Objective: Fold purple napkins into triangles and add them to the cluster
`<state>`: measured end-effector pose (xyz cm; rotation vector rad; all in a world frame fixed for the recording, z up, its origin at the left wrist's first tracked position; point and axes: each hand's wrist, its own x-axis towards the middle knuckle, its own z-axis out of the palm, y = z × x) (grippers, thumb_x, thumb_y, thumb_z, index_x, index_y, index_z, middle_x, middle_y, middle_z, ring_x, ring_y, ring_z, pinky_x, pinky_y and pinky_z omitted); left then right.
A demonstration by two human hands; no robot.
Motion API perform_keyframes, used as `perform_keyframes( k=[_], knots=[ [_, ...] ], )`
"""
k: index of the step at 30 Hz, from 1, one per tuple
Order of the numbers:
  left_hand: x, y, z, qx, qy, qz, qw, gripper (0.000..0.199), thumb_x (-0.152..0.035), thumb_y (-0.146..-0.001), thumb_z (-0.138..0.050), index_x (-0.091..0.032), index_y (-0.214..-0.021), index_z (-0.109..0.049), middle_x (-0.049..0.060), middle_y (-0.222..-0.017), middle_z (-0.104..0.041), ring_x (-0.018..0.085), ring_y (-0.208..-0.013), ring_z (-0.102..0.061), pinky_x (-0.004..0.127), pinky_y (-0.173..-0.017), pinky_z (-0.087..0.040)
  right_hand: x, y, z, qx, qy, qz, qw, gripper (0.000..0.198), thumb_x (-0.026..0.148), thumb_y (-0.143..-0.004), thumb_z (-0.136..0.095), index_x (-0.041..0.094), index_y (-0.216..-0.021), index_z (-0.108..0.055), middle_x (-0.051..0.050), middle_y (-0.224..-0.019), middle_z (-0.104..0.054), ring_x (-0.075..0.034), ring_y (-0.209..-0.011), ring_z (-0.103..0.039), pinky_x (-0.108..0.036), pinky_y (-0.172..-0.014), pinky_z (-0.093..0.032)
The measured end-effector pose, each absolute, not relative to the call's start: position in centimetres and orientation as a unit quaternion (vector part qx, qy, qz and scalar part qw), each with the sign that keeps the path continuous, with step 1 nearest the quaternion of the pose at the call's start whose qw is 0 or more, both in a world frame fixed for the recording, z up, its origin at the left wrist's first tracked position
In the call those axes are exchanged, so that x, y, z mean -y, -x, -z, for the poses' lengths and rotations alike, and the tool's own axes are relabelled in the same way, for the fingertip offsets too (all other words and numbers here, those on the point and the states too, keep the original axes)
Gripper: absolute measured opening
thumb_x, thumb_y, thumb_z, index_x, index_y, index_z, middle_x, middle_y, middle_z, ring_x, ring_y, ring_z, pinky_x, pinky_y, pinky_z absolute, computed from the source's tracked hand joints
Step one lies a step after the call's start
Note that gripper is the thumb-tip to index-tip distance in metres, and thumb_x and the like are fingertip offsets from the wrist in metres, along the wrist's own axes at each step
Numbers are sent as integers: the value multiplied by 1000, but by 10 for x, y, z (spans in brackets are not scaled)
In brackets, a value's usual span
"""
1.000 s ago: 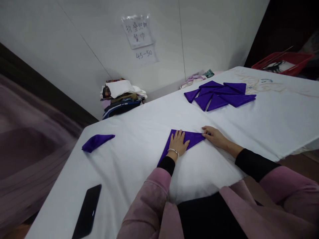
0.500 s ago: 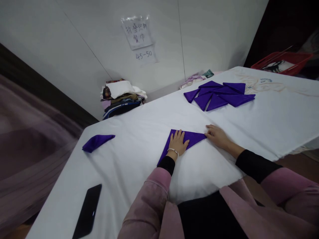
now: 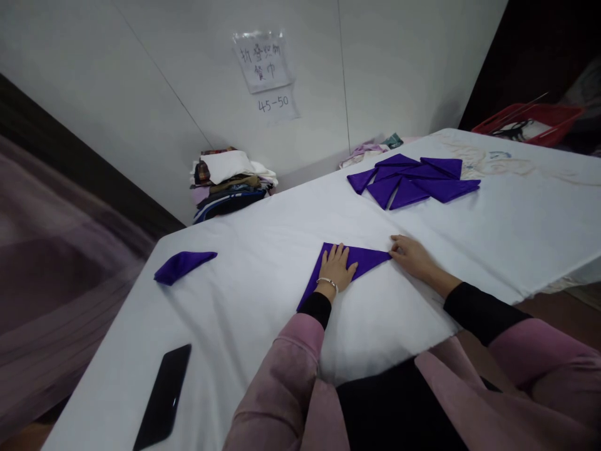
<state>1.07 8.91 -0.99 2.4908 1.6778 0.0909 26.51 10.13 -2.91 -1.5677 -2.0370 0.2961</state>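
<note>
A purple cloth napkin (image 3: 369, 255), folded into a triangle, lies flat on the white-covered table (image 3: 263, 263) in front of me. My left hand (image 3: 337, 268) rests on its middle with the fingers spread, and my wrist and sleeve hide its lower part. At the napkin's right-hand tip, my right hand (image 3: 409, 255) pinches the corner between thumb and finger. Several folded purple napkins (image 3: 408, 178) overlap in a group farther back on the right. Another purple napkin (image 3: 183, 266), loosely folded, sits near the table's left edge.
A black phone (image 3: 164, 394) lies at the front left. Beyond the table's back edge are a stack of folded clothes (image 3: 232, 188) and a heap of pale fabric (image 3: 364, 153). Handwritten paper signs (image 3: 263, 66) hang on the wall. A red basket (image 3: 539, 122) stands at the far right.
Almost nothing differs. The view has shifted slightly; both hands keep their places on the napkin, the left flat and the right at the tip.
</note>
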Motion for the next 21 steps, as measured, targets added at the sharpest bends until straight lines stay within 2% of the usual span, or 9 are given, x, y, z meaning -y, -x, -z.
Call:
perform_keyframes(
  k=[8, 21],
  knots=[
    [-90, -12, 12, -559, -825, -34, 78, 63, -53, -90, -18, -18, -142, -26, 4, -152, -22, 21, -140, -13, 46, -114, -11, -107, -274, 43, 752, 567, -136, 307, 12, 28, -76, -50, 22, -79, -60, -9, -117, -61, -26, -114, -52, -43, -96, -41],
    [-90, -10, 13, -558, -824, -35, 84, 63, -53, -90, -17, -18, -142, -26, 4, -152, -21, 21, -140, -11, 45, -114, -11, -108, -276, 44, 761, 555, -155, 298, 15, 22, -73, -47, 22, -78, -61, -8, -121, -59, -26, -120, -48, -47, -99, -37]
  ],
)
